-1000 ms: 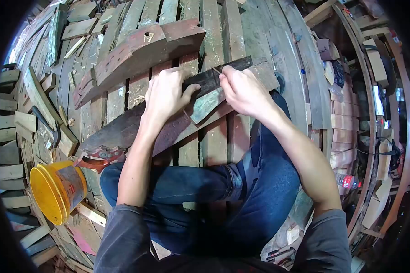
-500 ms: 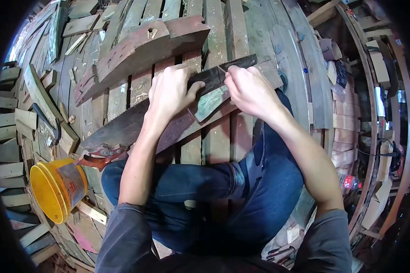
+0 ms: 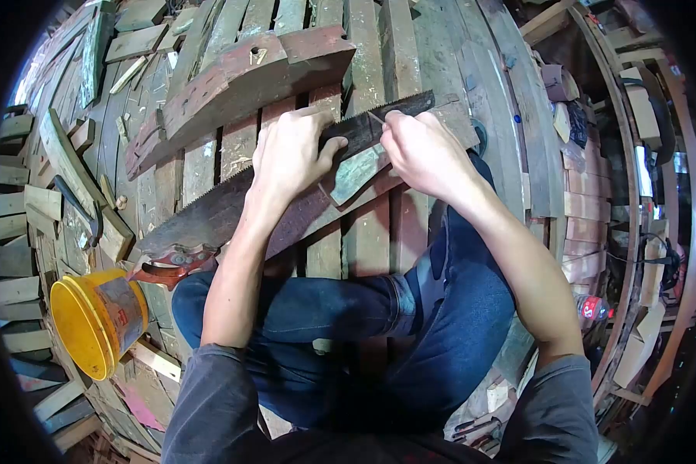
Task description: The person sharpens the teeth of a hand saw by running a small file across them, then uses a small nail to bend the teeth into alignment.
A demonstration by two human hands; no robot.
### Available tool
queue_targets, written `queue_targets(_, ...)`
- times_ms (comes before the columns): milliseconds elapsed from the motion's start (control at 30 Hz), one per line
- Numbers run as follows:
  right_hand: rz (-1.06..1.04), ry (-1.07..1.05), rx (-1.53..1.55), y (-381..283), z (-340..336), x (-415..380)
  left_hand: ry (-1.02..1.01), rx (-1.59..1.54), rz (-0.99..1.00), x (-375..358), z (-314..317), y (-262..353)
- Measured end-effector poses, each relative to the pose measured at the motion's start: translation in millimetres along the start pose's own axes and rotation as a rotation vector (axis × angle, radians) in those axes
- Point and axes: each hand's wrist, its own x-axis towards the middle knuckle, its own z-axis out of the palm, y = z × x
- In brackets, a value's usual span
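Observation:
A handsaw with a dark, worn blade lies diagonally before me, teeth facing up and away. Its reddish-brown handle is at the lower left, beside my knee. Fingers over the toothed edge and thumb on the near face, my left hand grips the blade around its middle. Near the blade's narrow end, my right hand pinches a thin file whose tip shows at the teeth. Behind the blade is a wooden board, with a greenish wood piece against it below my hands.
A large curved timber lies just beyond the saw on the slatted floor. At left stand a yellow bucket and a dark curved handle by a plank. A plastic bottle and stacked wood blocks are at right.
Almost nothing differs. My right hand and the thin file have shifted very slightly at the teeth; my left hand and the saw stay in place.

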Motion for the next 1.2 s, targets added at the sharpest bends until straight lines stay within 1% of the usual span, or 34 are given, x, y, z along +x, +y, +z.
queue_targets(167,-0.019,0.022,-0.037,-3,-1,-1,0.003,0.005,0.0,-1,0,0)
queue_targets(267,0.001,-0.01,-0.034,-1,-1,0,0.01,0.002,0.003,-1,0,1)
queue_targets(467,-0.088,0.044,0.064,15,8,7,0.028,0.016,0.032,-2,2,-1)
queue_targets(567,0.579,-0.247,0.707,11,-4,13,0.015,0.044,0.027,-2,2,0)
queue_targets(633,0.43,-0.159,0.61,18,4,14,0.032,0.045,0.029,-3,4,1)
queue_targets(700,0.02,0.069,0.108,10,10,8,0.041,0.046,0.029,-3,4,1)
queue_targets(767,-0.017,-0.048,-0.049,-2,1,5,0.037,0.048,0.028,-4,3,3)
queue_targets(833,-0.093,-0.031,-0.193,-10,-5,5,0.014,0.051,0.018,-3,2,5)
queue_targets(933,-0.149,-0.002,-0.092,6,3,8,0.041,0.038,0.033,-4,3,3)
queue_targets(1067,0.571,-0.29,0.997,20,-2,14,0.062,0.057,0.023,-4,5,0)
queue_targets(1167,0.552,-0.298,0.984,14,-6,12,0.054,0.046,0.016,-3,5,2)
queue_targets(1200,0.212,-0.104,0.445,12,5,14,0.053,0.037,0.014,-3,3,4)
